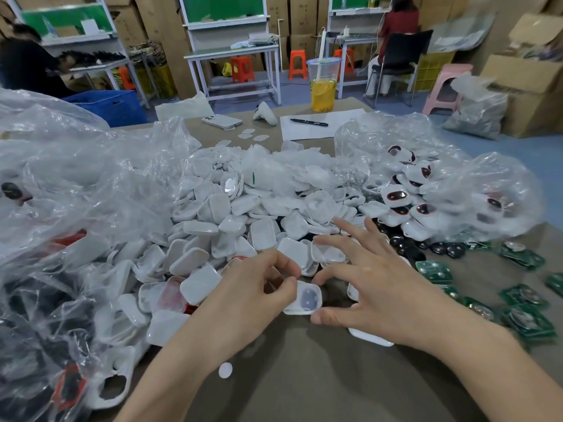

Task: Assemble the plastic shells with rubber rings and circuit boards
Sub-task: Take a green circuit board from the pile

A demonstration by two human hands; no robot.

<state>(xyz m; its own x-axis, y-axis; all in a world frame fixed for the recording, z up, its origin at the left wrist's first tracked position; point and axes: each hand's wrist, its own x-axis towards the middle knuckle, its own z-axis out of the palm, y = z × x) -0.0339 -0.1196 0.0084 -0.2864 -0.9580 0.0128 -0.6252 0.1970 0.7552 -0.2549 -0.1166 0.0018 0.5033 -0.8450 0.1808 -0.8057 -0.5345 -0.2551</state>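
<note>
My left hand (256, 287) pinches a white plastic shell (304, 300) with a greyish inside, held just above the brown table at the front of the pile. My right hand (365, 284) hovers over it with fingers spread, its thumb and a fingertip close to the shell's right edge. A big heap of white shells (231, 220) lies behind both hands. Green circuit boards (524, 318) are scattered at the right. Black round parts (408, 248) lie beyond my right hand. Red rubber rings (173, 296) show among the shells at left.
Clear plastic bags (76, 184) of parts crowd the left; another bag (457, 184) with assembled shells sits at right. A drink cup (323, 83), pen on paper (307, 123) and a phone (221, 120) stand at the far edge. People work at benches behind.
</note>
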